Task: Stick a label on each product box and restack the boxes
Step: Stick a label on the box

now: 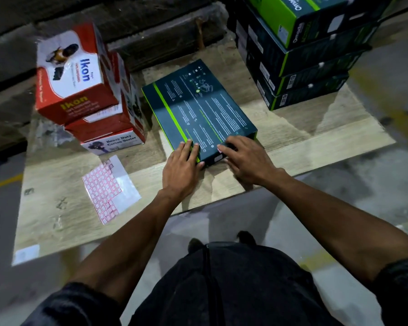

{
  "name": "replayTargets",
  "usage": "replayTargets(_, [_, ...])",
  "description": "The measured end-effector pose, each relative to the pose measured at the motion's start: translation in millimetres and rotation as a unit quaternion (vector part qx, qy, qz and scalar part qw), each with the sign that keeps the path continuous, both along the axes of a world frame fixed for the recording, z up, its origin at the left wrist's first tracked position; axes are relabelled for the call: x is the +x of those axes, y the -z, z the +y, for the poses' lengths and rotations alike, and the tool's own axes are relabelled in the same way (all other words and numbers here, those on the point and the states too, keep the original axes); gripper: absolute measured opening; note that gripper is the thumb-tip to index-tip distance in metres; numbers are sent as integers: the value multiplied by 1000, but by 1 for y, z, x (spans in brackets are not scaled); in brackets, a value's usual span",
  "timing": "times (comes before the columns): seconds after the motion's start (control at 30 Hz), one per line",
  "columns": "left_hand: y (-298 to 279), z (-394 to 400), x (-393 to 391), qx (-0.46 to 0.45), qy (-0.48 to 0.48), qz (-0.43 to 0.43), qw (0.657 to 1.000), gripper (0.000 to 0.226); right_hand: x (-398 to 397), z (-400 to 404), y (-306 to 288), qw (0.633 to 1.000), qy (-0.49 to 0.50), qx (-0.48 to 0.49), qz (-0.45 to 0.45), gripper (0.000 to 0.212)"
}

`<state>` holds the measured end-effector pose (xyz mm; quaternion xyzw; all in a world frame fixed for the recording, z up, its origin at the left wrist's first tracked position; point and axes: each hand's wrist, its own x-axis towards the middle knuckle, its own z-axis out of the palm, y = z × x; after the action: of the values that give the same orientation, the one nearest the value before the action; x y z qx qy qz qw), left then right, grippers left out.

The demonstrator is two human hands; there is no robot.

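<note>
Pressing flat-fingered, the left hand (183, 162) and right hand (242, 157) bear on the dark box (198, 109) lying on the board (316, 137) (near edge overhanging slightly); uneven pressure could wrinkle the label (219, 150).

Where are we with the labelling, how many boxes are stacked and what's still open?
Four dark green boxes already sit stacked at back right; whether they carry labels is unclear. In hand: one dark box lies flat on the board, left hand and right hand resting on its near end. Left: restack it. The label sheet still holds labels.
</note>
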<state>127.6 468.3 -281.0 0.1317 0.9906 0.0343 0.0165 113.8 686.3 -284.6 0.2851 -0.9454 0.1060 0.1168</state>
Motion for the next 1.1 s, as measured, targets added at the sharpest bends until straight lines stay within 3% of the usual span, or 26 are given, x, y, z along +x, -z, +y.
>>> replayTargets(0.37, [3, 5, 1, -14, -13, -20, 1000, 58, -7, 1, 9, 996, -19, 75, 36, 47])
replayTargets(0.53, [3, 6, 1, -21, -18, -22, 999, 56, -8, -2, 1, 995, -18, 95, 9, 50])
replayTargets(0.67, [1, 7, 1, -20, -16, -17, 1000, 56, -12, 1, -16, 995, -5, -14, -103, 41])
replayTargets(0.77, [0, 6, 1, -15, -15, -16, 1000, 56, -16, 1, -24, 967, 101, -143, -182, 43])
replayTargets(0.9, [-1, -1, 7, -7, -6, -22, 1000, 55, -25, 0, -29, 922, 226, -188, -254, 66])
replayTargets(1.0, [0, -9, 15, 6, -1, -19, 1000, 54, -28, -5, -30, 897, 237, -164, -335, 96])
replayTargets(1.1, [0, -9, 19, 14, -8, -17, 1000, 55, -27, -14, -30, 888, 230, -141, -372, 111])
